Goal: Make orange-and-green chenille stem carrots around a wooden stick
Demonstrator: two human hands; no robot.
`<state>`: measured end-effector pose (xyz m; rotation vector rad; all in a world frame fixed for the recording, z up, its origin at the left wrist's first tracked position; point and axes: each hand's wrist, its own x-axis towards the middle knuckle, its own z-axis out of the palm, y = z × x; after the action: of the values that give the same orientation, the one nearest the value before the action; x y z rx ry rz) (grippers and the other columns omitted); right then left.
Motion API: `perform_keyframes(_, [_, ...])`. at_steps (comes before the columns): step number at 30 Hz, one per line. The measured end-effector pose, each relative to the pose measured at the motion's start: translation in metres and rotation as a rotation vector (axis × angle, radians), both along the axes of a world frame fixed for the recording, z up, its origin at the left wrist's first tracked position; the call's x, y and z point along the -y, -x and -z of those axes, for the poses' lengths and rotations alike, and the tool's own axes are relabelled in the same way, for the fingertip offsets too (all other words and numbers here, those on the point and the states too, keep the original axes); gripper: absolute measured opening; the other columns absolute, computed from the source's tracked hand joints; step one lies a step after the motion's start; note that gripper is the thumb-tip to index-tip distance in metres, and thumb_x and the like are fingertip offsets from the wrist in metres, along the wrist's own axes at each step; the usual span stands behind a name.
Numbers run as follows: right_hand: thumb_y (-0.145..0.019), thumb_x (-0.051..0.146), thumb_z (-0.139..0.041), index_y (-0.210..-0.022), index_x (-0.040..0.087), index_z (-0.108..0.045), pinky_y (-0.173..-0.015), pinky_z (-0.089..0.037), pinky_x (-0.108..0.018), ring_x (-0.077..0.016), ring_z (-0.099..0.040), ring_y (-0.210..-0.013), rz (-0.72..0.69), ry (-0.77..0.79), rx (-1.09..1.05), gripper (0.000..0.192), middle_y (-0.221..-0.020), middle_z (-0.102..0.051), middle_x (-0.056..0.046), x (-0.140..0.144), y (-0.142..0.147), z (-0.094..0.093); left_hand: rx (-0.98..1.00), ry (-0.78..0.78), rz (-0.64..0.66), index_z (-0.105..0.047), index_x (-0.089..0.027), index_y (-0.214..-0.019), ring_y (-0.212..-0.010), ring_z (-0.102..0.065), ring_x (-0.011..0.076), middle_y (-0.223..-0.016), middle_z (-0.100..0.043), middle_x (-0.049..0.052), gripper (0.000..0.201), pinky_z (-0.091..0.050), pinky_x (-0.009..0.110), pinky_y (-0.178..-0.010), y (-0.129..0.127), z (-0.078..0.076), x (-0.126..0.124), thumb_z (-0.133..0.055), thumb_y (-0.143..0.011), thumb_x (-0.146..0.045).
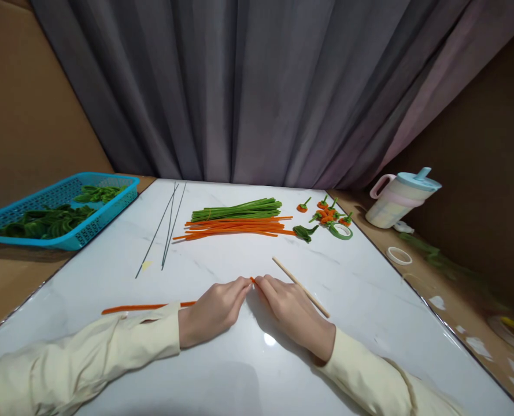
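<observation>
My left hand and my right hand rest on the white marble table with their fingertips meeting. Between them they pinch the right end of an orange pipe cleaner, which runs left behind my left wrist and lies flat on the table. A thin wooden stick lies diagonally just beyond my right hand, touching or nearly touching its knuckles. Both sleeves are cream coloured.
Farther back lie bundles of green pipe cleaners and orange pipe cleaners, three thin dark wires, small orange-and-green flowers and green tape. A blue basket of green pieces stands left; a lidded cup right.
</observation>
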<state>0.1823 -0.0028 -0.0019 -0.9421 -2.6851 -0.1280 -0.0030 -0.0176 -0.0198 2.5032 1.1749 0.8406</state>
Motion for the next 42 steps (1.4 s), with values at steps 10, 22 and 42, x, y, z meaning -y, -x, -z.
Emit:
perform_keyframes(10, [-0.088,0.004,-0.039,-0.090,0.016,-0.043,-0.045,-0.026,-0.025,-0.0129,-0.049,-0.054,-0.027,0.032,-0.012,0.012,-0.073,-0.054,0.000,0.001,-0.001,0.000,0.088,0.138,-0.028,-0.047,-0.018,-0.092,-0.057,-0.059,0.0134,-0.073,-0.062,0.002,0.018,-0.043,0.025,-0.054,-0.001,-0.005,0.000,-0.029,-0.095,-0.021])
perform_keyframes(22, [-0.086,0.002,-0.035,-0.087,0.017,-0.041,-0.046,-0.027,-0.025,-0.0129,-0.049,-0.054,-0.026,0.006,-0.034,0.016,-0.071,-0.053,0.000,0.001,0.000,0.001,-0.012,0.084,-0.001,-0.047,-0.018,-0.094,-0.061,-0.061,0.0145,-0.076,-0.060,0.003,0.023,-0.046,0.025,-0.056,0.001,0.000,-0.002,-0.025,-0.096,-0.021])
perform_keyframes(42, [-0.084,0.003,-0.046,-0.086,0.016,-0.042,-0.047,-0.028,-0.027,-0.0144,-0.052,-0.057,-0.024,0.010,0.140,0.014,-0.076,-0.056,-0.002,0.000,0.000,-0.004,-0.160,0.011,-0.001,-0.046,-0.015,-0.101,-0.054,-0.061,0.0164,-0.069,-0.062,0.003,0.021,-0.043,0.025,-0.048,0.003,0.007,-0.001,-0.028,-0.090,-0.011])
